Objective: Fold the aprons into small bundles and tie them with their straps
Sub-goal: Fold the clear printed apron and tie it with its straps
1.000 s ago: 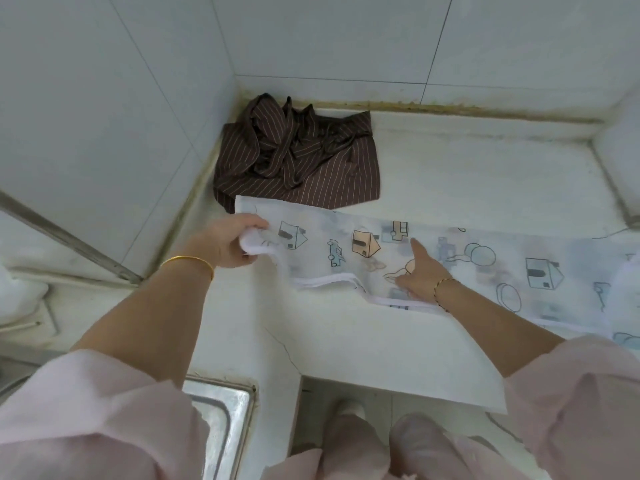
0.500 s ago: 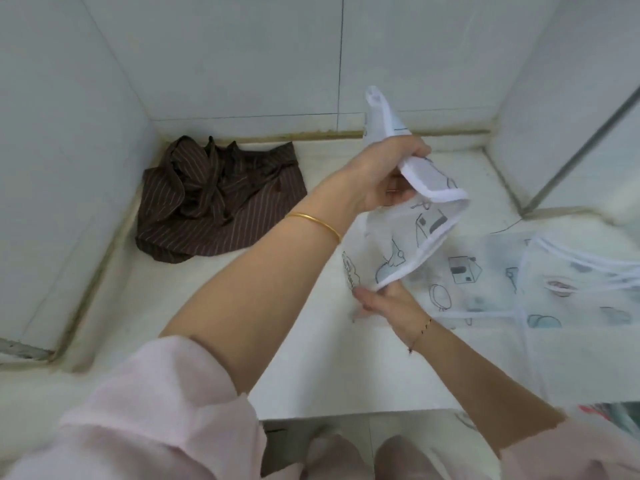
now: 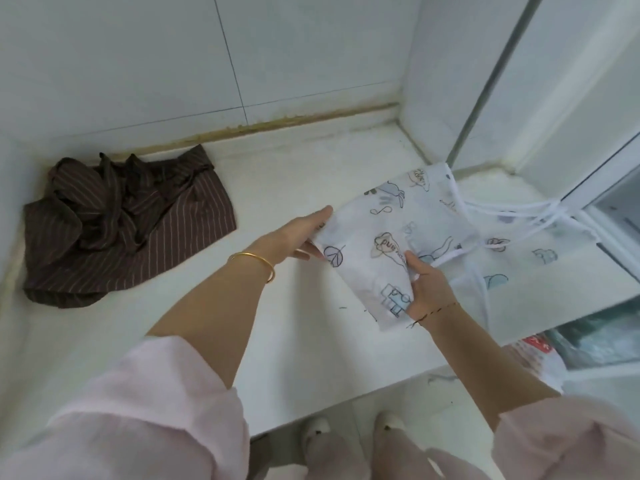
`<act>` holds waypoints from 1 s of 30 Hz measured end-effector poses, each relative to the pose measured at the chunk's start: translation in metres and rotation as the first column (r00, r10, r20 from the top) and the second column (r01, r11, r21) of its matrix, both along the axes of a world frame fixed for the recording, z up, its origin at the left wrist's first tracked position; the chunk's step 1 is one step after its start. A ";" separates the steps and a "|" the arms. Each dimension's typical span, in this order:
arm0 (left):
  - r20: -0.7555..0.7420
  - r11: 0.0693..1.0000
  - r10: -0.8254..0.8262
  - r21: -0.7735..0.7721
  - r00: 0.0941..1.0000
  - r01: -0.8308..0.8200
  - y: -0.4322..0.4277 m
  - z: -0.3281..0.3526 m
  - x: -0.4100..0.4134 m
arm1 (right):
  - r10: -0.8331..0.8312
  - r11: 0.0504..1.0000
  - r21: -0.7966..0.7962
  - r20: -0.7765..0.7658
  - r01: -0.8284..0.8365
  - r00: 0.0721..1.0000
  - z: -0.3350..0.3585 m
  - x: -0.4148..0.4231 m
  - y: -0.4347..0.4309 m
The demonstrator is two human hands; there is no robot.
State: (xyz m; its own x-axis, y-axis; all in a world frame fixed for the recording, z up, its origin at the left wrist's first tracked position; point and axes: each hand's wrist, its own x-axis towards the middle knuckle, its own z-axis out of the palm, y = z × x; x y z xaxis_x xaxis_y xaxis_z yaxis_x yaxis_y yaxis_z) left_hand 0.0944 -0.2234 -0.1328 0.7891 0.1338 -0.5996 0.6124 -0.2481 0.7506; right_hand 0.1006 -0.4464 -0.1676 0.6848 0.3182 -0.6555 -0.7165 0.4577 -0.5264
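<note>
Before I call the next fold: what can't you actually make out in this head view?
All in the head view.
Left hand: fingertips covered by the white apron at its folded edge, so pinch or flat support is unclear.
White straps: far ends blur out by the window frame.
Brown striped apron: straps tangled in the heap; tied or loose, cannot tell.
Bag below the counter: cut off by the counter edge, contents blurred.
</note>
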 end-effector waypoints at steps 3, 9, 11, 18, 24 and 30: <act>0.073 0.993 -0.032 -0.112 0.997 0.040 0.010 -0.014 -0.013 | -0.034 0.999 -0.043 -0.022 0.033 0.999 0.005 0.005 -0.002; 0.234 0.990 0.004 -0.136 0.972 0.028 0.022 -0.012 -0.018 | 0.042 0.996 -0.083 -0.008 -0.043 0.999 0.009 0.000 0.025; 0.272 0.987 0.036 -0.162 0.962 0.009 0.024 -0.007 -0.021 | 0.087 0.994 -0.077 0.074 -0.081 0.993 0.016 -0.003 0.032; 0.557 0.987 0.015 0.126 0.830 -0.102 0.038 0.007 -0.028 | 0.179 0.983 -0.066 0.172 -0.170 0.969 0.025 0.000 0.058; 0.025 0.246 -0.494 0.963 0.869 0.112 0.103 0.013 -0.051 | 0.391 0.863 -0.488 0.483 -0.130 0.783 0.022 -0.012 0.087; -0.005 0.545 -0.348 0.812 0.938 0.206 0.104 -0.003 -0.048 | 0.398 0.715 -0.680 0.587 0.163 0.705 0.010 -0.035 0.098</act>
